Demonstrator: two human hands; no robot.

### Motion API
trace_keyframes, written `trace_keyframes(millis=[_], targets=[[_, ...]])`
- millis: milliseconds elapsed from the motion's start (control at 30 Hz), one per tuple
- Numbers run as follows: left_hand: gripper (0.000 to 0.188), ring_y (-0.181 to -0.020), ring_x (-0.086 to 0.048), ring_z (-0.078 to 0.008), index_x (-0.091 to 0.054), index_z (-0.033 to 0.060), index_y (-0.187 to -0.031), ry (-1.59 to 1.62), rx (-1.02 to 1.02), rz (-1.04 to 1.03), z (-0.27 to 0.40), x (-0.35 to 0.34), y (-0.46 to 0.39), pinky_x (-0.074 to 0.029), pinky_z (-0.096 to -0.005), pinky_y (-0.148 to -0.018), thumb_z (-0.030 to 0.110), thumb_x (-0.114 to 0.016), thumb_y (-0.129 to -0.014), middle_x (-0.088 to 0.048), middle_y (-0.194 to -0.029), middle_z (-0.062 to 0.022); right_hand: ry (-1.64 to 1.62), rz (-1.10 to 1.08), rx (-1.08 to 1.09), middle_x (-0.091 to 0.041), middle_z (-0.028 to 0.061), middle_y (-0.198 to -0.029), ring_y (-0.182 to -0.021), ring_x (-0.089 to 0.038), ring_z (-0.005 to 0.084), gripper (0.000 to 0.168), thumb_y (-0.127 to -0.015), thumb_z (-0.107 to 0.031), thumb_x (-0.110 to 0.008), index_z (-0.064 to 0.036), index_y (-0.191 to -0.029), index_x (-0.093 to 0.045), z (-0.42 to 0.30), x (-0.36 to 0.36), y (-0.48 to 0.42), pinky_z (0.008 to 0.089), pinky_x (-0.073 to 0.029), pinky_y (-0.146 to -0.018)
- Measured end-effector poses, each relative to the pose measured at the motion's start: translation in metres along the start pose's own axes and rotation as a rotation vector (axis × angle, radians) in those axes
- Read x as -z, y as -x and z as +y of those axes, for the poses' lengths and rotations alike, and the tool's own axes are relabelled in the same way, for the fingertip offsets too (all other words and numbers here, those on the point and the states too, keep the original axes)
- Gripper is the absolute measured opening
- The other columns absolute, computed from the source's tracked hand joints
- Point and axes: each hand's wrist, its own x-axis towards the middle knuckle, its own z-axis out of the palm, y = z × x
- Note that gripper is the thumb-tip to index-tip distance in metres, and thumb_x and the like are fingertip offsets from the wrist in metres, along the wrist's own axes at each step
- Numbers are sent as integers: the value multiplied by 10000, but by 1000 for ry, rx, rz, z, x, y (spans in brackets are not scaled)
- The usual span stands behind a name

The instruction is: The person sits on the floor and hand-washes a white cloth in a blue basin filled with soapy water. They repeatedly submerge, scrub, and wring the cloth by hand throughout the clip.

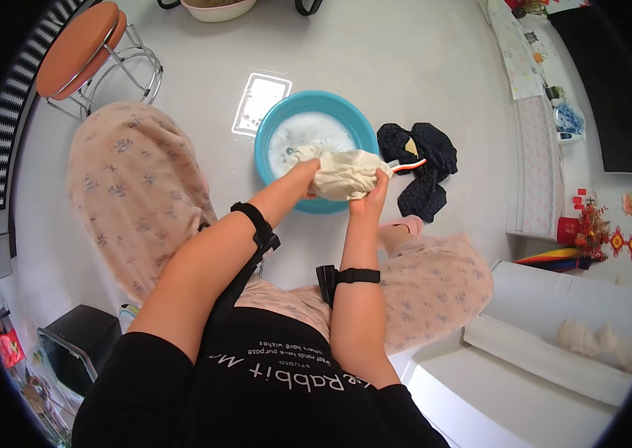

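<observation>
A bunched cream cloth (344,173) is stretched between my two hands above the near side of a blue plastic basin (316,98). My left hand (311,173) grips its left end, and my right hand (371,193) grips its right end. White suds (313,130) cover the water in the basin. An orange and white brush handle (410,166) sticks out beside the cloth near my right hand; whether my fingers hold it is hidden. Right of the basin, a dark dotted garment (431,147) lies crumpled on the floor.
An orange-topped stool (78,50) with metal legs stands at the upper left. Another pale basin (218,10) is at the top edge. A black bin (78,341) is at the lower left, a white sofa (517,358) at the lower right. My knees flank the blue basin.
</observation>
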Motion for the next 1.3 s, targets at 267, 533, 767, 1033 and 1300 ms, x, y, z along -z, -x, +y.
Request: trace_keyframes(millis=[267,533,767,1033,1300], targets=[[420,-672,-519,-161,-464,4,-1110,-370,-343,-21,-18,22,-52,-404,-279,-587,329,-394,-853,-557,-763,-59,-30,-176,-165,-539,133,-1071,-991,-532,298,345,-842,-246,-427,-15,-1092,-481,1,-19,17,440,-448,-838],[563,-934,-559,-236,-466,68,-1153,366,8,-234,-2,9,-28,-478,-363,-790,533,-302,-883,-545,-1065,-131,560,-328,21,-549,109,-1052,-937,-544,275,333,-830,-255,-506,-44,-1086,-480,13,-47,37,411,-460,-784],[423,-947,-559,-214,-478,54,-1136,286,-90,-237,2,-5,-17,-481,-357,-770,390,-361,-907,-547,-1088,-115,1725,-97,584,-571,228,-859,-801,-573,349,336,-771,-271,-548,27,-926,-543,67,-66,72,399,-433,-701],[354,-873,-556,-212,-536,45,-1007,210,-203,-191,-4,-34,-8,-444,-353,-741,346,-389,-892,-574,-976,-114,1386,146,591,-544,185,-969,-885,-523,372,274,-813,-204,-506,-7,-1004,-486,41,-27,31,425,-419,-741],[343,-766,-574,-226,-542,11,-958,273,-105,-206,-17,-24,-24,-455,-391,-673,326,-439,-868,-587,-894,-121,1568,145,475,-530,192,-952,-830,-529,355,240,-845,-239,-485,-6,-904,-468,38,-54,53,422,-415,-684]])
